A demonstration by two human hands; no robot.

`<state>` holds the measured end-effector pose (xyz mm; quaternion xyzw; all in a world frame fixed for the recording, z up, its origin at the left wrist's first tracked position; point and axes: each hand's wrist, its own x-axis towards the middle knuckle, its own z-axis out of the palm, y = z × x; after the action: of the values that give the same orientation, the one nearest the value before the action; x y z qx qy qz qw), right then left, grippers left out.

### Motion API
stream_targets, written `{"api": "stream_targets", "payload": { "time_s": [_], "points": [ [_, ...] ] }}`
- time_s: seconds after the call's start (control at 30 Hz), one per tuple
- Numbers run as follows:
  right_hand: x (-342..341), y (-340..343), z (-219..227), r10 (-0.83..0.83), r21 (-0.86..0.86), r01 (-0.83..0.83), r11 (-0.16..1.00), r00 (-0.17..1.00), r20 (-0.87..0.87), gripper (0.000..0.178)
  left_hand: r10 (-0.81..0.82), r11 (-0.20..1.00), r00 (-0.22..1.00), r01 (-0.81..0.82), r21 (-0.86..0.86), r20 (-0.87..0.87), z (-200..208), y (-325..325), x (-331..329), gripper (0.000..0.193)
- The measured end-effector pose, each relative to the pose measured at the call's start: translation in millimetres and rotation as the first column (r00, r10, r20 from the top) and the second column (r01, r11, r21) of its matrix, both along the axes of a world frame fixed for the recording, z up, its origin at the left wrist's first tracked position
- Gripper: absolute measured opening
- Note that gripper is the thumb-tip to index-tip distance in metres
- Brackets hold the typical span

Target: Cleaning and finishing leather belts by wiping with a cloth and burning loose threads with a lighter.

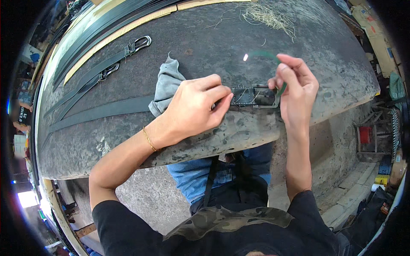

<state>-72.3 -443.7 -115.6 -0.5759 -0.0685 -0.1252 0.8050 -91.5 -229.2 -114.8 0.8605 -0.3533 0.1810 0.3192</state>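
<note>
A black leather belt (102, 112) lies across the dark bench. Its buckle end carries pale stitching and a metal buckle (265, 106). My left hand (196, 102) pinches the belt just left of the stitched part, and the fingers cover that stretch. A crumpled grey cloth (164, 87) lies over the belt beside this hand. To the right, my right hand (297, 83) is raised over the buckle, thumb and forefinger closed on a curved green thing (265, 54). A bright spot shows at its far end; motion smears it, so its kind is unclear.
Two more belts with buckles (142, 42) lie at the left of the bench. Long black strips (111, 27) run along the far left edge. Loose pale threads (269, 18) are heaped at the far side. The rounded bench edge (247, 138) is in front of me.
</note>
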Motion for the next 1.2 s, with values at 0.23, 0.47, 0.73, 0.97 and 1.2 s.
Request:
{"api": "stream_targets", "payload": {
  "time_s": [0.23,0.47,0.73,0.97,1.2],
  "points": [
    [-10.3,8.4,0.3,0.008,-0.275,-0.011,0.961,1.000,-0.013,0.010,-0.036,0.999,0.993,0.037,-0.006,0.115,-1.4,-0.6,1.8,0.012],
    [-10.3,7.9,-2.4,0.039,-0.325,-0.035,0.945,0.999,0.005,0.012,-0.046,0.998,0.992,0.049,-0.025,0.114,-1.4,-1.1,2.9,0.014],
    [-10.6,9.4,-2.8,0.040,-0.342,-0.042,0.939,0.999,-0.014,0.013,-0.046,0.998,0.991,0.051,-0.029,0.128,-2.4,-1.5,3.4,0.014],
    [-10.1,9.6,-4.5,0.047,-0.365,-0.052,0.930,0.999,-0.023,0.012,-0.042,0.999,0.992,0.045,-0.023,0.122,-3.3,-1.3,3.2,0.013],
    [-10.0,9.5,2.4,-0.010,-0.283,-0.005,0.959,0.999,-0.049,0.012,0.002,0.998,0.998,0.002,-0.057,0.056,2.4,-1.6,2.9,0.008]
  ]
}}
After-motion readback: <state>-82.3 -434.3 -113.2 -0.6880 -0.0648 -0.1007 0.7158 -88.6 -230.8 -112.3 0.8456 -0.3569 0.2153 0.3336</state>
